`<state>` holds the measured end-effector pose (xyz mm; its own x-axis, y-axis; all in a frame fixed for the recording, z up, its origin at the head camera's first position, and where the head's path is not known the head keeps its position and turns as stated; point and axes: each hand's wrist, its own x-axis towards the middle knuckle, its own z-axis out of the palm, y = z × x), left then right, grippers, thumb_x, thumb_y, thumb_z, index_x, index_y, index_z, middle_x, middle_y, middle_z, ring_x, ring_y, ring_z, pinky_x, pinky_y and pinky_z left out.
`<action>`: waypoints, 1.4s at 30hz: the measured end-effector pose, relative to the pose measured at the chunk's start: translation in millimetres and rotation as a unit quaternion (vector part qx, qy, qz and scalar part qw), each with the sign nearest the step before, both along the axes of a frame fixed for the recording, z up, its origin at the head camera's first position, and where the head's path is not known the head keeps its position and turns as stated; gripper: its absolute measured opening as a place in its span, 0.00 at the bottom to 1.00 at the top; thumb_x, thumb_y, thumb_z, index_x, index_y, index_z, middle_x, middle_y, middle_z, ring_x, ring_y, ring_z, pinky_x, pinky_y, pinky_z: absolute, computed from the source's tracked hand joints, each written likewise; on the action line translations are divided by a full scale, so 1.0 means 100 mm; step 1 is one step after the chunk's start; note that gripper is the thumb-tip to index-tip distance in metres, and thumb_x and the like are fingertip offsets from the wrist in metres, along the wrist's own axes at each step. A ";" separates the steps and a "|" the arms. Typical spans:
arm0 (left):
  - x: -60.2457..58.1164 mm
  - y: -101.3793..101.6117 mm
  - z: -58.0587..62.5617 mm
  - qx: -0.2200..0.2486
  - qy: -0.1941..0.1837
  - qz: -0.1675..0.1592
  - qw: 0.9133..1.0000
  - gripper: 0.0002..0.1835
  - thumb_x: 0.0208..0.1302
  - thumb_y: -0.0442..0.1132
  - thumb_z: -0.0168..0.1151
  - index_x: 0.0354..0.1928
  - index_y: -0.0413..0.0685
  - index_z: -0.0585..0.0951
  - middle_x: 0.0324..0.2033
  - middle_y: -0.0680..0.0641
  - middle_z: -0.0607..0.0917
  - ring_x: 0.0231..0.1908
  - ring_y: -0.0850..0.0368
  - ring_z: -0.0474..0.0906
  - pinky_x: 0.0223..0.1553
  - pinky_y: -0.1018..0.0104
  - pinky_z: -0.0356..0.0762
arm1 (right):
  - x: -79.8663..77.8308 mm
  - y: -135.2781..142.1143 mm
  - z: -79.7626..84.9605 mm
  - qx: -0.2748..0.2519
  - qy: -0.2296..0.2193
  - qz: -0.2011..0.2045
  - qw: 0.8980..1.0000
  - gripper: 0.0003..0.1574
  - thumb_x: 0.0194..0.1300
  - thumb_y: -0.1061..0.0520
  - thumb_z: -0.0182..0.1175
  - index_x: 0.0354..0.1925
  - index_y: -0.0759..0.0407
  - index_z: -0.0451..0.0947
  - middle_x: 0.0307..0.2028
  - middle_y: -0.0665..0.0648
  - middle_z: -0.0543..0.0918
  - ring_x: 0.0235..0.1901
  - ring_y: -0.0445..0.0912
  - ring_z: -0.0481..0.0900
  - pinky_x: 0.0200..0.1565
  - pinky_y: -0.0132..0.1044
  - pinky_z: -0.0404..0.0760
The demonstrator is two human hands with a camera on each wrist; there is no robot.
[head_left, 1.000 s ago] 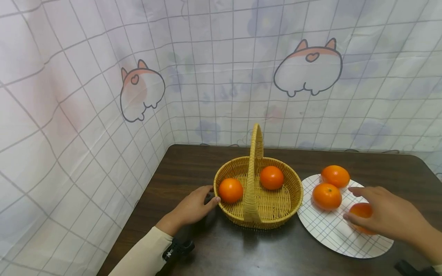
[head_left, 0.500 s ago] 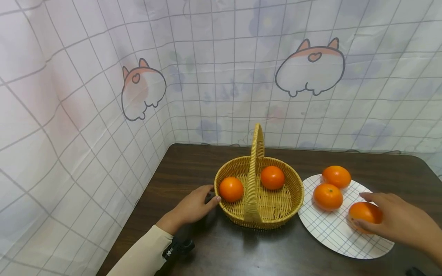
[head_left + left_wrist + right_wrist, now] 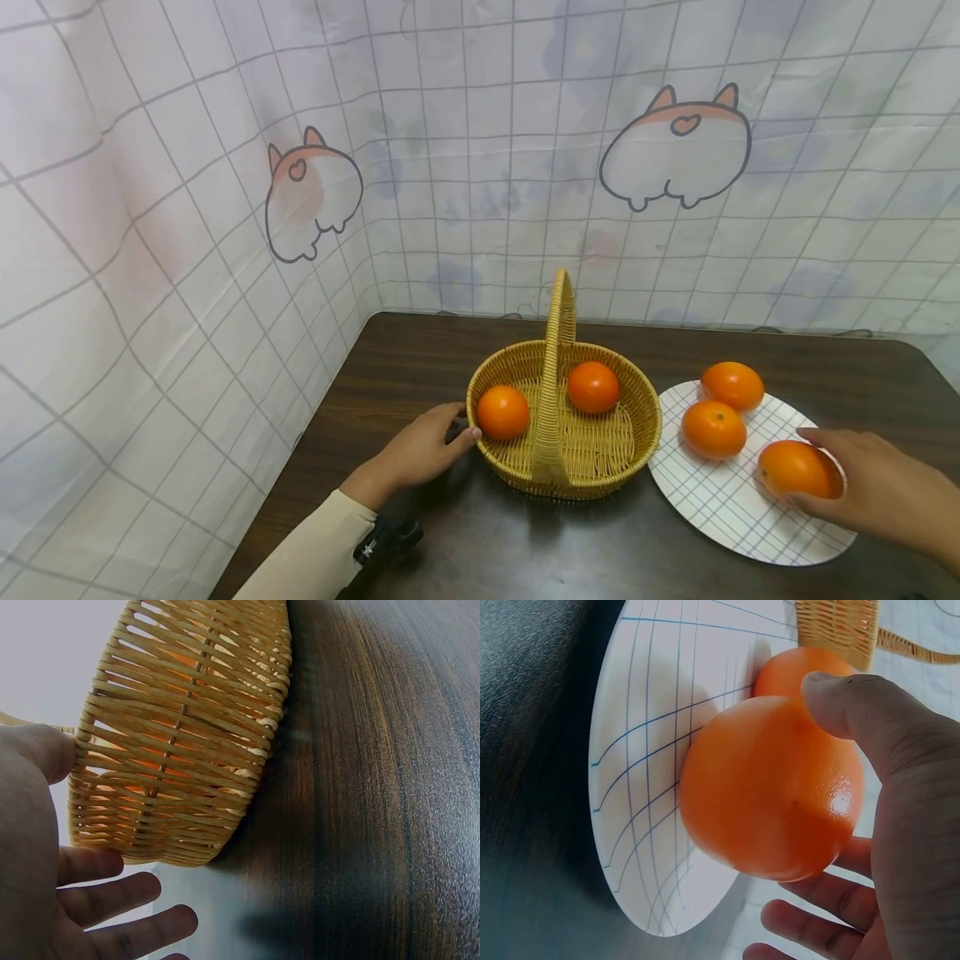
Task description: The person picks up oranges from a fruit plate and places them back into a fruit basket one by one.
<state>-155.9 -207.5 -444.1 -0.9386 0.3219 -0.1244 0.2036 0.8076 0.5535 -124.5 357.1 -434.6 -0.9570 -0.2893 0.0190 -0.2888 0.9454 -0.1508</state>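
Around the right side of an orange (image 3: pixel 798 469), my right hand (image 3: pixel 873 483) has its thumb and fingers spread. In the right wrist view the thumb overlaps the top of this orange (image 3: pixel 769 787), while the loosely bent fingers lie beyond it. The orange is on a round white plate (image 3: pixel 720 508) with blue grid lines, alongside two more oranges (image 3: pixel 714 429). My left hand (image 3: pixel 416 450) touches the left end of a woven basket (image 3: pixel 551 492), thumb at the rim (image 3: pixel 79 750) and the other fingers extended along the outside. Two oranges (image 3: pixel 503 412) sit inside the basket, one either side of its handle.
Everything stands on a dark wood-grain table (image 3: pixel 585 550). The basket's tall arched handle (image 3: pixel 551 375) rises over its middle, and its right side comes close to the plate. A pale grid-patterned curtain (image 3: pixel 480 167) hangs behind the table and along its left.
My right hand has moved to the right across the orange, uncovering more of it; the orange has stayed about in place. The left hand and basket keep their places.
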 end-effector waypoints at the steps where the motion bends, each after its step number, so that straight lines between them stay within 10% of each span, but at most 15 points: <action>1: 0.00 0.00 0.00 0.000 -0.001 0.000 1.000 0.38 0.76 0.64 0.51 0.75 0.44 0.67 0.71 0.42 0.71 0.67 0.44 0.71 0.66 0.42 0.69 | 0.00 0.01 -0.01 0.001 0.001 0.001 1.000 0.65 0.43 0.22 0.75 0.59 0.72 0.77 0.51 0.78 0.80 0.50 0.74 0.77 0.44 0.73 0.76; 23: 0.01 0.01 -0.01 0.000 -0.003 -0.003 1.000 0.39 0.76 0.66 0.50 0.75 0.44 0.67 0.71 0.42 0.71 0.66 0.44 0.73 0.64 0.42 0.70 | 0.00 0.03 -0.08 0.009 -0.027 -0.020 0.999 0.64 0.42 0.20 0.74 0.57 0.70 0.78 0.46 0.73 0.83 0.43 0.68 0.80 0.32 0.68 0.80; 42: 0.01 0.00 0.01 0.004 -0.006 0.000 1.000 0.39 0.76 0.65 0.50 0.75 0.44 0.67 0.71 0.42 0.71 0.66 0.44 0.72 0.65 0.41 0.70 | -0.11 -0.09 0.30 -0.007 0.022 0.010 1.000 0.63 0.48 0.20 0.72 0.60 0.70 0.76 0.47 0.68 0.85 0.46 0.68 0.78 0.31 0.66 0.80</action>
<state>-154.9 -207.9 -443.5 -0.9371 0.3227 -0.1330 0.1969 0.8034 0.5620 -135.5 348.3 -405.1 -0.9490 -0.3087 0.0642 -0.3150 0.9370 -0.1506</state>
